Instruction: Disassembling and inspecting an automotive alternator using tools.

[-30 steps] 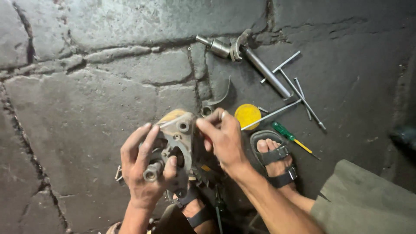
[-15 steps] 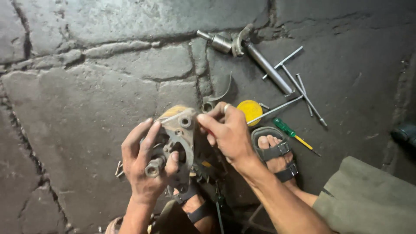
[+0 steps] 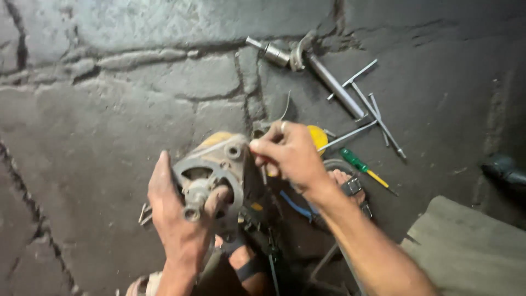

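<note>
Your left hand sits at the near left of the scene, wrapped around the near side of a grey metal housing; your thumb lies across its front beside the short shaft that projects toward you, while your other fingers close behind the casting. The housing is held up off the stone floor, just left of centre, tilted so its open spoked face points toward you, with a bolt lug at its upper right corner. Your right hand is immediately to the right of that lug, fingers curled tight with the tips pinched together at the housing's upper right edge; what the fingertips have hold of is too small to tell. A ring shows on one finger. Behind that hand, a yellow round lid lies on the floor, partly hidden. Further right and nearer, a green-and-yellow screwdriver lies at an angle. Beyond it, at the far right, several T-handle wrenches lie crossed, and a heavy steel shaft lies diagonally at the far side. Your sandalled foot rests beneath your right forearm. A grey-green slab occupies the near right corner.
</note>
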